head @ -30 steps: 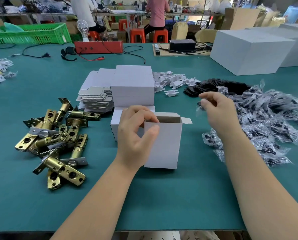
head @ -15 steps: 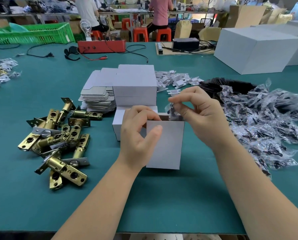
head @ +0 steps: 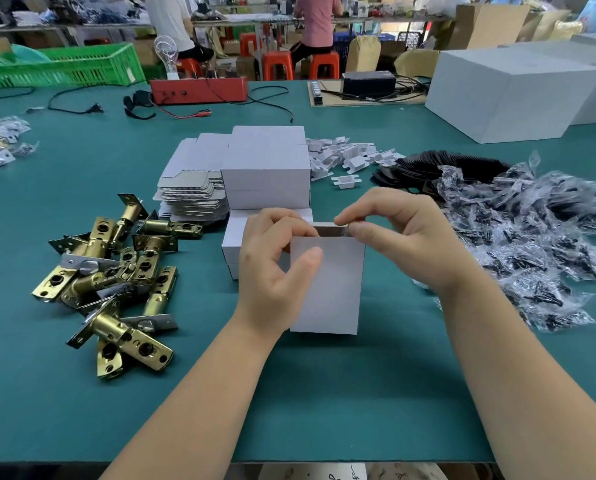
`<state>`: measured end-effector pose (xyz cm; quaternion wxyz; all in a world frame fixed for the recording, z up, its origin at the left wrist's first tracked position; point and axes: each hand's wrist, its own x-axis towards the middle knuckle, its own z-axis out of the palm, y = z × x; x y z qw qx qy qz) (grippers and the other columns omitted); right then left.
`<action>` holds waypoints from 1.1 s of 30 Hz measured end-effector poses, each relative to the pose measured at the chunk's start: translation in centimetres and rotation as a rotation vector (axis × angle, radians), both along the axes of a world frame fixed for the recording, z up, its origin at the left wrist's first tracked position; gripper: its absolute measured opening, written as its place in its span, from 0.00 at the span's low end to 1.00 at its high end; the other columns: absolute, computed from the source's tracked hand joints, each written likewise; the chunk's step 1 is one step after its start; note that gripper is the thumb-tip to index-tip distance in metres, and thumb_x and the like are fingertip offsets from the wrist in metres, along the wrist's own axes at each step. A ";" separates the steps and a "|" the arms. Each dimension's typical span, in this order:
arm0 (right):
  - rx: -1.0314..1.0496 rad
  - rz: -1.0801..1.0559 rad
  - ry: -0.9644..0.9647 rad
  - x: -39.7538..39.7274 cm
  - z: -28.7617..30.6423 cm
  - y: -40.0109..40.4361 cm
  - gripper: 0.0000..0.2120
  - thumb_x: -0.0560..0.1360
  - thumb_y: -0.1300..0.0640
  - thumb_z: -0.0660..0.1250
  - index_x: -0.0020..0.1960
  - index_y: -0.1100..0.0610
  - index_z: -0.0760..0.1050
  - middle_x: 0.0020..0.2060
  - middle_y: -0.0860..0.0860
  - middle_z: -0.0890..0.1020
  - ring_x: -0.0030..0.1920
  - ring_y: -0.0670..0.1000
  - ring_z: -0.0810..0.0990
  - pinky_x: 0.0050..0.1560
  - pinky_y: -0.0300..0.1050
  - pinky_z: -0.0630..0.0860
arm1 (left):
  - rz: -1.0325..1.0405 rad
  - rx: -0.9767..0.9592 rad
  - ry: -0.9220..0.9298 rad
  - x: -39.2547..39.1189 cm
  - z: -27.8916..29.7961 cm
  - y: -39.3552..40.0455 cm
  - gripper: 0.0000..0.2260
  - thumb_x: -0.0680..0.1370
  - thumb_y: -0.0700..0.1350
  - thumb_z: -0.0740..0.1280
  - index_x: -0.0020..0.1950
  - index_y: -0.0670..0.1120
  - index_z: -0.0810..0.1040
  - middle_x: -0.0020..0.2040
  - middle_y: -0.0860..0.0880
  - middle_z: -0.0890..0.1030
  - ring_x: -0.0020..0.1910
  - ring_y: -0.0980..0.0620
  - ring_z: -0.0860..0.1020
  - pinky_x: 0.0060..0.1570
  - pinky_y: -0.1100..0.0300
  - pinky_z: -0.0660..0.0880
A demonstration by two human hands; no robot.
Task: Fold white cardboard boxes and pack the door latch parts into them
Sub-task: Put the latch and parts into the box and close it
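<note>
A small white cardboard box [head: 327, 292] stands upright on the green table [head: 324, 393] with its top open. My left hand [head: 272, 268] grips its left side, thumb on the front face and fingers curled over the rim. My right hand [head: 407, 240] is at the box's top right corner. Its thumb and forefinger pinch a small clear plastic bag [head: 346, 232], most of it hidden inside the opening. A pile of brass door latches [head: 116, 271] lies to the left.
Behind the box are stacked folded white boxes [head: 267, 168] and flat box blanks [head: 192, 192]. Small white plastic pieces [head: 352, 157] and black parts [head: 438, 168] lie further back. A heap of clear screw bags [head: 531, 244] fills the right. A big white box [head: 507, 95] stands far right.
My right hand came from the heap of bags on the right, brought a small bag over the box, and lowered it into the opening. My left hand kept its hold.
</note>
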<state>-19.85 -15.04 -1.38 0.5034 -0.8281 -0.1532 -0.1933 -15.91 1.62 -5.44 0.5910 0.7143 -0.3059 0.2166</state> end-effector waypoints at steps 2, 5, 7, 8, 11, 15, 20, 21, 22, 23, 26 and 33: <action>-0.125 -0.060 -0.057 0.2 -0.2 0.1 0.09 0.70 0.64 0.63 0.41 0.55 0.82 0.39 0.50 0.81 0.47 0.47 0.74 0.52 0.37 0.68 | -0.006 0.004 0.010 -0.1 0.0 0.0 0.07 0.70 0.48 0.61 0.42 0.48 0.76 0.44 0.54 0.74 0.48 0.46 0.73 0.50 0.54 0.70; -0.252 -0.123 -0.149 0.3 -0.7 0.2 0.17 0.72 0.55 0.60 0.34 0.62 0.82 0.43 0.49 0.78 0.50 0.49 0.69 0.55 0.35 0.64 | -0.004 0.013 -0.003 -0.1 -0.1 0.0 0.07 0.70 0.48 0.61 0.42 0.48 0.76 0.44 0.54 0.74 0.48 0.45 0.73 0.49 0.56 0.70; -0.307 -0.148 -0.147 0.5 -1.0 0.2 0.23 0.74 0.49 0.57 0.30 0.63 0.78 0.47 0.48 0.76 0.52 0.47 0.67 0.56 0.32 0.61 | -0.016 0.001 0.004 -0.1 -0.2 0.0 0.07 0.70 0.48 0.61 0.42 0.48 0.77 0.44 0.53 0.74 0.48 0.47 0.74 0.47 0.57 0.70; -0.318 -0.143 -0.117 0.6 -1.0 0.2 0.24 0.74 0.48 0.58 0.28 0.62 0.75 0.49 0.48 0.76 0.53 0.46 0.67 0.56 0.31 0.60 | -0.028 -0.019 0.025 -0.1 -0.1 0.0 0.06 0.70 0.48 0.61 0.42 0.49 0.76 0.44 0.52 0.74 0.47 0.49 0.74 0.45 0.60 0.69; -0.300 -0.091 0.033 0.9 -1.0 0.0 0.23 0.76 0.48 0.60 0.29 0.62 0.75 0.51 0.47 0.78 0.57 0.47 0.68 0.57 0.31 0.60 | -0.061 -0.131 0.120 0.0 0.0 0.1 0.07 0.69 0.48 0.61 0.45 0.52 0.75 0.45 0.52 0.74 0.46 0.57 0.73 0.43 0.68 0.69; -0.269 -0.040 0.086 0.7 -0.8 0.0 0.20 0.76 0.47 0.59 0.28 0.53 0.74 0.52 0.43 0.79 0.56 0.46 0.70 0.57 0.33 0.62 | -0.094 -0.259 0.342 0.3 0.4 0.3 0.08 0.67 0.43 0.63 0.45 0.49 0.75 0.44 0.48 0.75 0.43 0.52 0.73 0.43 0.61 0.69; -0.177 0.009 0.194 0.5 -0.6 -0.2 0.14 0.73 0.47 0.63 0.30 0.48 0.76 0.52 0.43 0.79 0.52 0.43 0.73 0.54 0.34 0.67 | -0.262 -0.426 0.650 0.9 0.8 0.5 0.08 0.66 0.41 0.59 0.43 0.45 0.75 0.39 0.51 0.76 0.31 0.54 0.74 0.29 0.62 0.70; -0.144 0.029 0.219 0.4 -0.6 -0.3 0.10 0.72 0.48 0.65 0.34 0.47 0.78 0.52 0.44 0.79 0.51 0.43 0.74 0.53 0.33 0.68 | -0.284 -0.454 0.678 1.0 0.8 0.5 0.09 0.66 0.41 0.59 0.43 0.44 0.74 0.38 0.51 0.76 0.30 0.54 0.74 0.28 0.63 0.70; -0.110 0.051 0.233 0.4 -0.7 -0.4 0.05 0.71 0.49 0.66 0.38 0.48 0.80 0.51 0.44 0.79 0.50 0.45 0.76 0.52 0.34 0.70 | -0.298 -0.480 0.705 1.1 0.9 0.5 0.09 0.66 0.40 0.58 0.43 0.44 0.74 0.38 0.50 0.75 0.29 0.54 0.74 0.27 0.64 0.70; -0.071 0.073 0.235 0.4 -0.7 -0.5 0.04 0.70 0.51 0.68 0.43 0.48 0.81 0.51 0.44 0.80 0.50 0.46 0.77 0.53 0.36 0.71 | -0.304 -0.499 0.733 1.2 0.9 0.6 0.09 0.65 0.40 0.58 0.42 0.44 0.73 0.37 0.49 0.74 0.28 0.53 0.74 0.26 0.64 0.70; 0.130 0.073 0.253 0.6 -0.8 -1.3 0.10 0.70 0.52 0.67 0.51 0.45 0.79 0.47 0.40 0.81 0.50 0.43 0.79 0.52 0.34 0.73 | -0.310 -0.538 0.836 1.3 1.1 0.7 0.09 0.63 0.39 0.58 0.41 0.44 0.73 0.36 0.49 0.74 0.28 0.53 0.74 0.26 0.64 0.70; 0.292 -0.016 0.612 1.7 -1.6 -4.6 0.15 0.72 0.72 0.58 0.48 0.57 0.78 0.34 0.51 0.80 0.29 0.48 0.77 0.30 0.40 0.74 | -0.497 -0.671 1.029 1.6 1.2 1.2 0.19 0.61 0.39 0.60 0.50 0.42 0.76 0.40 0.46 0.82 0.30 0.51 0.78 0.28 0.63 0.74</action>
